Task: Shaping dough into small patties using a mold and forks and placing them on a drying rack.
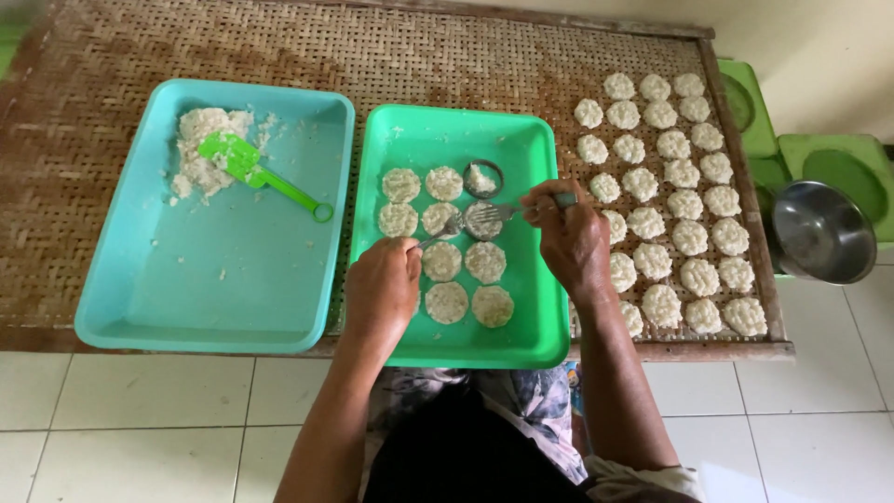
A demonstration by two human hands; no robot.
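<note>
Pinching a metal fork by its handle between closed fingertips, right hand held over the middle of the bright green rectangular plastic tray. Handle running up-right past the knuckles, tines pointing left and slightly down, so long axis lay nearly level across the tray. Tines resting on the small round metal ring mould packed with white rice, directly left of the grip and touching it.

Closed likewise on a second, thinner metal fork, left hand sat lower and left, tines angled up-right toward that same packed ring. Both forks converged on the ring from opposite sides; right-hand fork already on it, left-hand fork tip just beside it, contact not clear.

Just above, a second round metal ring mould stood partly filled, apart from both forks. Around the rings lay about 8 flat round pressed rice cakes in loose rows on the tray floor, nearest ones just below the left fork.

Farther out: to the left, a turquoise rectangular plastic tray with a heap of loose white rice and a lime green plastic spatula lying on it; to the right, rows of finished rice cakes drying on the woven bamboo mat; beyond that, a steel bowl.
</note>
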